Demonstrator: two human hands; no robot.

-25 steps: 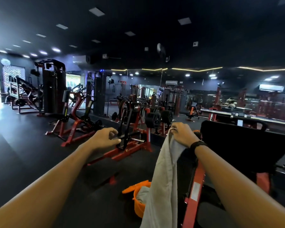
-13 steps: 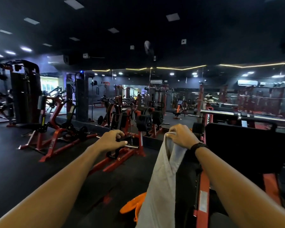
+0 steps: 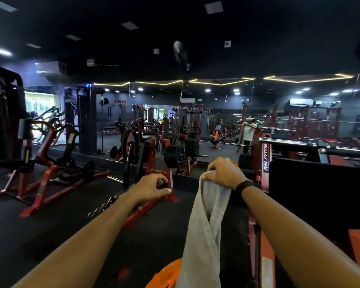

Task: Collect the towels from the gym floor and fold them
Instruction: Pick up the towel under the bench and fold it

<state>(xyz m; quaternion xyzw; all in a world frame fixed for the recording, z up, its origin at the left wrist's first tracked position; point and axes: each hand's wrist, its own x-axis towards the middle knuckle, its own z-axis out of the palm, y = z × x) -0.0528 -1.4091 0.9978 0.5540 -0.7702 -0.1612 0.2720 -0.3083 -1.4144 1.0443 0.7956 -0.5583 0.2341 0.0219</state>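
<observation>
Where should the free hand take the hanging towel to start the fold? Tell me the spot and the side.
Take the towel at its top edge, just left of where the right hand bunches it, coming in from the left with the left hand. The cloth hangs straight down from that one grip, so a second pinch beside it would likely spread the edge flat.

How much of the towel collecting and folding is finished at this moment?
Done: one long white cloth towel is off the floor. In hand: the right hand grips its top edge, so it hangs unfolded; the left hand is curled, holding nothing visible. Left: folding it. An orange plastic basket sits below.
</observation>
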